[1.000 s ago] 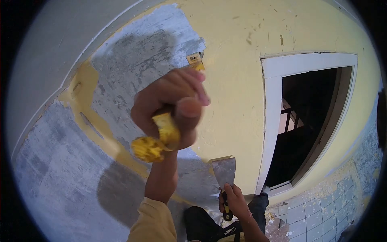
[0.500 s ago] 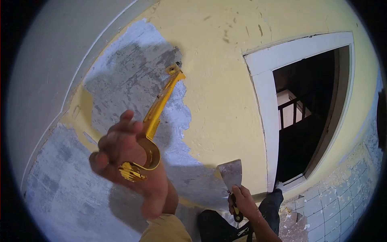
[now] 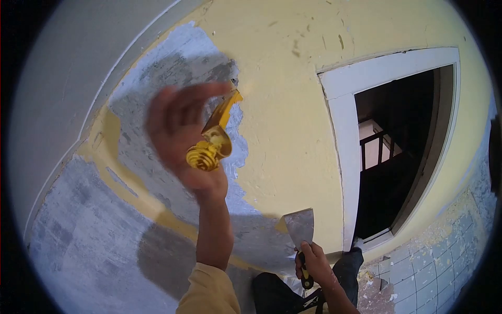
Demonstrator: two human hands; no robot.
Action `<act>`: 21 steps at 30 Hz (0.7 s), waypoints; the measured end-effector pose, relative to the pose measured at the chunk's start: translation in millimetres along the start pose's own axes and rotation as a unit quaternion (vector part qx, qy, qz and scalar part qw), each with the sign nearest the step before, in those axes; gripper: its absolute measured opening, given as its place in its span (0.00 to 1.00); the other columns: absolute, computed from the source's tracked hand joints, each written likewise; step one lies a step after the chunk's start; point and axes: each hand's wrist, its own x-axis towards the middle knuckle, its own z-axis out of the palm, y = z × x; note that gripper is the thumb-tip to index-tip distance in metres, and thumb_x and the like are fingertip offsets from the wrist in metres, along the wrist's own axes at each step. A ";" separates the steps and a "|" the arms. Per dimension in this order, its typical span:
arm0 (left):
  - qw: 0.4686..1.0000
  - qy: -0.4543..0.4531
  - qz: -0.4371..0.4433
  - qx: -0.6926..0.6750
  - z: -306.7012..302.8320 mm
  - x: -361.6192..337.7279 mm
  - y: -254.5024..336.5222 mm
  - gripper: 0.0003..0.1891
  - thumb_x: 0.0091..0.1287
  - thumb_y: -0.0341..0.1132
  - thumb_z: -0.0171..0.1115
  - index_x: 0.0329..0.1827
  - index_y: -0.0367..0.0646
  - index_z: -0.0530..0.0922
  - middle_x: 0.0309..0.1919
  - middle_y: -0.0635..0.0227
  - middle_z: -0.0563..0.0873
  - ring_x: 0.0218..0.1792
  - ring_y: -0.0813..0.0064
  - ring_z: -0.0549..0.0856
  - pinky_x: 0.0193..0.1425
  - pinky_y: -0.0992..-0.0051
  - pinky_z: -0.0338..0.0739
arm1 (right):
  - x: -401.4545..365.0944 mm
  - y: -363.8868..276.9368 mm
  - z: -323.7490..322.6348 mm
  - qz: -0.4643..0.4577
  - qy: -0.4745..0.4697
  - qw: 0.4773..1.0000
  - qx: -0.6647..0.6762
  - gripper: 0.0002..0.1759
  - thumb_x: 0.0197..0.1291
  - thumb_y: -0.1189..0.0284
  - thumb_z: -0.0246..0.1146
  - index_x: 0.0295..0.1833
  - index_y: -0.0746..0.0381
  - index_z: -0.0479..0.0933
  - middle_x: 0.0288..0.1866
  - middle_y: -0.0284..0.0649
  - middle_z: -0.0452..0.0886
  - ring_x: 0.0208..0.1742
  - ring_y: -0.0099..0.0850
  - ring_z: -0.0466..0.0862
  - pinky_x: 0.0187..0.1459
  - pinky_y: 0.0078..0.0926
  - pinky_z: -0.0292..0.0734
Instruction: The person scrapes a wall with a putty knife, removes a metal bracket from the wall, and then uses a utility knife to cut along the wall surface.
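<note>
My left hand (image 3: 183, 136) is raised in front of the wall, blurred, its fingers apart and curved around a peeled yellow strip (image 3: 222, 115). The strip's upper end meets the wall near a small dark hole; its lower end is curled into a crumpled roll (image 3: 204, 156) in front of my palm. The fingers are not closed on it. Low at the right, my right hand (image 3: 315, 264) grips the dark and yellow handle of a scraper (image 3: 299, 225), whose wide metal blade points up beside the yellow wall.
Yellow coating (image 3: 287, 136) covers much of the wall, with bare grey plaster (image 3: 151, 104) at left. A white door frame (image 3: 340, 125) surrounds a dark opening with bars at right. Tiles (image 3: 418, 277) with debris lie at lower right.
My left hand has moved up and slightly right toward the wall. The strip looks shorter, and its loose end has curled up and moved higher. The right hand and scraper have hardly moved.
</note>
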 end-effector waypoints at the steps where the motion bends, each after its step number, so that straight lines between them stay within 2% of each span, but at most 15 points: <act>1: 0.998 -0.016 -0.037 -0.043 2.9 -5.8 -4.3 0.37 0.56 0.53 0.63 0.61 0.37 0.61 0.46 0.52 0.78 0.49 0.60 0.79 0.58 0.65 0.71 | -0.3 -0.1 -0.1 0.000 0.000 1.000 -0.001 0.17 0.68 0.63 0.43 0.38 0.68 0.65 0.15 0.37 0.67 0.09 0.28 0.68 0.12 0.25 0.66; 2: 0.998 -0.015 -0.035 -0.043 -1.5 -9.5 -11.1 0.37 0.56 0.53 0.63 0.61 0.37 0.61 0.46 0.52 0.78 0.49 0.60 0.79 0.58 0.65 0.71 | 0.2 -0.4 0.5 -0.003 -0.002 1.000 0.002 0.18 0.68 0.63 0.44 0.38 0.69 0.65 0.15 0.37 0.67 0.09 0.28 0.68 0.12 0.25 0.66; 4: 0.986 -0.118 0.007 0.114 -8.7 -9.7 -25.3 0.25 0.53 0.40 0.69 0.52 0.40 0.71 0.41 0.58 0.81 0.45 0.64 0.82 0.56 0.66 0.74 | 0.4 0.7 0.4 -0.005 -0.006 1.000 0.007 0.18 0.68 0.63 0.44 0.38 0.69 0.65 0.15 0.37 0.67 0.09 0.28 0.68 0.12 0.25 0.66; 5: 0.986 -0.119 0.009 0.114 -11.2 -8.8 -30.3 0.25 0.53 0.40 0.69 0.52 0.40 0.71 0.41 0.58 0.81 0.45 0.64 0.82 0.56 0.66 0.74 | 1.1 1.9 -0.7 -0.003 -0.002 1.000 0.004 0.18 0.68 0.62 0.44 0.38 0.69 0.65 0.15 0.37 0.67 0.09 0.28 0.68 0.12 0.24 0.66; 7: 0.981 -0.107 0.035 0.159 -13.5 -3.2 -37.4 0.12 0.49 0.30 0.70 0.36 0.41 0.78 0.30 0.65 0.83 0.35 0.70 0.84 0.51 0.66 0.76 | 2.4 3.6 -1.2 0.000 0.003 1.000 0.001 0.18 0.68 0.62 0.43 0.38 0.69 0.66 0.15 0.37 0.67 0.09 0.28 0.68 0.12 0.24 0.66; 8: 0.981 -0.107 0.033 0.160 -12.8 0.6 -41.5 0.12 0.49 0.30 0.70 0.36 0.41 0.78 0.30 0.65 0.83 0.35 0.70 0.84 0.51 0.66 0.76 | 2.8 5.4 -1.5 -0.002 0.001 1.000 0.007 0.18 0.68 0.62 0.43 0.38 0.69 0.66 0.15 0.37 0.67 0.09 0.28 0.69 0.12 0.24 0.66; 10: 0.982 -0.119 0.086 0.117 -9.4 9.7 -46.5 0.05 0.52 0.27 0.67 0.25 0.40 0.78 0.21 0.67 0.82 0.27 0.74 0.83 0.48 0.66 0.78 | 3.0 6.2 -1.7 -0.004 -0.001 1.000 0.011 0.18 0.68 0.62 0.43 0.38 0.69 0.66 0.15 0.37 0.67 0.09 0.28 0.69 0.13 0.24 0.66; 11: 0.982 -0.118 0.085 0.118 -8.5 10.2 -43.6 0.05 0.52 0.27 0.67 0.25 0.40 0.78 0.21 0.67 0.82 0.27 0.74 0.83 0.48 0.66 0.78 | 2.7 6.0 -1.7 -0.003 -0.002 1.000 0.008 0.18 0.69 0.63 0.43 0.38 0.69 0.66 0.15 0.37 0.67 0.09 0.28 0.69 0.13 0.24 0.66; 13: 0.991 -0.118 0.008 0.059 -5.4 10.4 -36.3 0.06 0.54 0.26 0.66 0.21 0.40 0.78 0.17 0.69 0.79 0.22 0.77 0.80 0.43 0.68 0.78 | 2.8 4.3 -2.4 -0.005 -0.003 1.000 0.006 0.18 0.69 0.63 0.43 0.38 0.69 0.66 0.15 0.37 0.67 0.09 0.28 0.69 0.13 0.25 0.66; 14: 0.991 -0.119 0.009 0.058 -4.1 11.4 -33.8 0.06 0.54 0.26 0.66 0.21 0.40 0.78 0.17 0.69 0.79 0.22 0.77 0.80 0.43 0.68 0.78 | 2.0 3.1 -2.2 -0.006 -0.004 1.000 0.004 0.19 0.69 0.62 0.43 0.38 0.69 0.66 0.15 0.37 0.68 0.09 0.28 0.69 0.13 0.24 0.66; 16: 0.991 -0.111 -0.003 0.070 -1.8 11.3 -30.9 0.12 0.54 0.26 0.66 0.16 0.41 0.74 0.13 0.72 0.75 0.17 0.80 0.74 0.30 0.76 0.74 | 2.9 2.7 -2.0 -0.006 -0.004 1.000 0.002 0.19 0.69 0.62 0.43 0.38 0.69 0.66 0.15 0.37 0.68 0.09 0.28 0.69 0.13 0.24 0.66; 17: 0.991 -0.110 -0.004 0.071 -0.3 9.3 -31.5 0.12 0.54 0.26 0.66 0.16 0.41 0.74 0.13 0.72 0.75 0.17 0.80 0.74 0.30 0.76 0.74 | 3.4 2.7 -2.0 -0.001 -0.002 1.000 0.001 0.19 0.69 0.62 0.43 0.38 0.69 0.66 0.15 0.37 0.67 0.09 0.27 0.69 0.13 0.24 0.66; 19: 0.997 -0.042 -0.041 0.059 5.6 4.6 -33.0 0.17 0.54 0.26 0.66 0.12 0.41 0.67 0.10 0.73 0.69 0.13 0.83 0.66 0.20 0.80 0.62 | 3.5 2.9 -2.1 0.006 -0.001 1.000 -0.002 0.19 0.69 0.62 0.43 0.38 0.69 0.66 0.14 0.37 0.67 0.09 0.27 0.69 0.13 0.24 0.66; 20: 0.996 -0.041 -0.042 0.060 8.6 4.5 -30.1 0.17 0.54 0.26 0.66 0.12 0.41 0.67 0.10 0.73 0.69 0.13 0.83 0.66 0.20 0.80 0.62 | 3.1 3.0 -2.1 0.003 -0.001 1.000 -0.004 0.19 0.69 0.62 0.43 0.38 0.69 0.66 0.14 0.37 0.67 0.09 0.27 0.69 0.13 0.24 0.66; 21: 0.986 -0.040 -0.052 0.150 12.3 7.4 -24.3 0.19 0.55 0.27 0.66 0.11 0.41 0.65 0.09 0.73 0.67 0.12 0.84 0.64 0.18 0.80 0.59 | 3.5 2.8 -1.8 -0.001 -0.002 1.000 -0.007 0.19 0.69 0.61 0.42 0.38 0.68 0.66 0.14 0.37 0.67 0.09 0.27 0.69 0.13 0.24 0.66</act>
